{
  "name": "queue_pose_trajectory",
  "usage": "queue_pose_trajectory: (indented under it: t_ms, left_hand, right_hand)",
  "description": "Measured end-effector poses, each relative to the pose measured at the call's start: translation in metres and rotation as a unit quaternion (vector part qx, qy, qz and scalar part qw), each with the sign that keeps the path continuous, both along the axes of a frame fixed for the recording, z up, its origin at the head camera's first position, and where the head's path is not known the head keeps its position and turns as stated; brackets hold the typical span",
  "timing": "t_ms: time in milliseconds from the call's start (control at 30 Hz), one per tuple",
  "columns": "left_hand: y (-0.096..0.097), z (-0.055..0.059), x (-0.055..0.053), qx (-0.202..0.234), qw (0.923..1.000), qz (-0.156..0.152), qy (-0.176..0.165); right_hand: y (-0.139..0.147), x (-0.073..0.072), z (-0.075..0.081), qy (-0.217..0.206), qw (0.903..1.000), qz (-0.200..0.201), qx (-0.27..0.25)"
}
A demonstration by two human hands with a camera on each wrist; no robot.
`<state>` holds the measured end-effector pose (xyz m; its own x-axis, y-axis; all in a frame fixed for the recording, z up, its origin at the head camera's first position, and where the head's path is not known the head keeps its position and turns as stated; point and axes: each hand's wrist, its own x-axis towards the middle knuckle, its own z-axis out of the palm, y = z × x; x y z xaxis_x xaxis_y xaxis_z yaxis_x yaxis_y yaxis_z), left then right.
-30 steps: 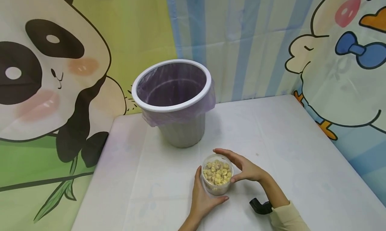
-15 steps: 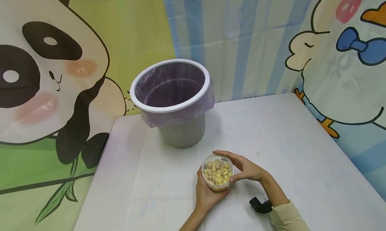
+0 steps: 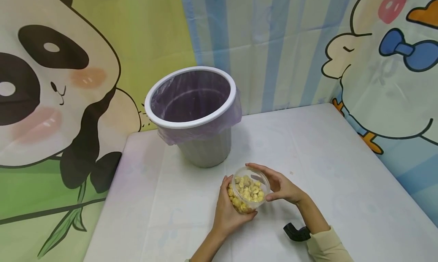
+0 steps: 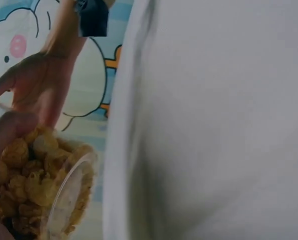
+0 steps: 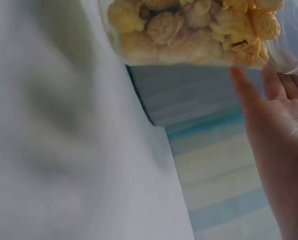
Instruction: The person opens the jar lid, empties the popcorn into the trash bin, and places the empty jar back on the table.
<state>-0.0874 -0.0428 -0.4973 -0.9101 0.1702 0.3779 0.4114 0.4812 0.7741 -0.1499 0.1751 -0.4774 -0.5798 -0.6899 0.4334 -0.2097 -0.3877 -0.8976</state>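
- Left hand [image 3: 226, 215]: grasping the clear container [image 3: 265, 184]; fingers along its left wall, thumb curled under the near side.
- Right hand [image 3: 286, 188]: grasping the same container at the rim, thumb on the near side, fingers reaching round the far side.
- Container: open, tilted with its mouth toward the right hand, and loaded with yellow popcorn [image 3: 249, 190]. Position: above the table [image 3: 178, 224], roughly midway between the left and right edges, in front of the bin [image 3: 207, 153].
- Right forearm: black wrist device [image 3: 297, 232], then a cream sleeve [image 3: 328, 245].
- Left wrist view only: a strip of backdrop appears between the container base and the white table covering; the base is therefore raised. The right palm is also exposed here.
- Right wrist view only: the popcorn-packed side wall at close range, with right-hand digits against it beside the rim.
- Head view only: the container mouth from above, and the bin opening with its purple liner [image 3: 195, 133] folded over the white rim.
- Bin: upright near the back edge, left of centre.
- Room: printed backdrop beyond the table; panda [image 3: 90, 129] past the left edge, striped panel [image 3: 277, 49] behind the back edge, white duck [image 3: 383, 102] past the right edge.
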Motion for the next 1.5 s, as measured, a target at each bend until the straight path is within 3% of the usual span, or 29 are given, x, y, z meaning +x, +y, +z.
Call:
queue_pose_trajectory:
  t_ms: [167, 400, 667, 933, 1100, 1233, 1300, 1500]
  left_hand:
    - [-0.009, 0.024, -0.009, -0.090, 0.9944, 0.001, 0.056]
    - [-0.010, 0.043, -0.013, -0.198, 0.9756, 0.023, 0.092]
    - [-0.004, 0.047, -0.012, -0.228, 0.9664, 0.036, 0.114]
    - [-0.006, 0.048, -0.014, -0.231, 0.9619, 0.012, 0.145]
    - [-0.007, 0.047, -0.017, -0.208, 0.9607, -0.011, 0.183]
    - [-0.005, 0.047, -0.018, -0.202, 0.9607, -0.015, 0.190]
    - [-0.005, 0.048, -0.018, -0.199, 0.9644, -0.022, 0.173]
    - [-0.008, 0.051, -0.010, -0.149, 0.9818, -0.087, 0.078]
  right_hand:
    - [0.000, 0.002, 0.006, -0.012, 0.9983, 0.012, -0.056]
    - [-0.004, 0.012, 0.004, 0.008, 0.9980, -0.052, -0.033]
    - [-0.013, 0.021, 0.001, -0.028, 0.9896, -0.139, 0.020]
    - [-0.014, 0.023, 0.003, -0.020, 0.9838, -0.172, 0.046]
    - [-0.011, 0.020, 0.003, -0.003, 0.9857, -0.165, 0.033]
    - [-0.011, 0.016, 0.000, 0.001, 0.9885, -0.151, 0.011]
    - [-0.011, 0.014, 0.000, 0.008, 0.9911, -0.133, -0.006]
    - [-0.009, 0.005, 0.010, 0.060, 0.9973, -0.027, -0.032]
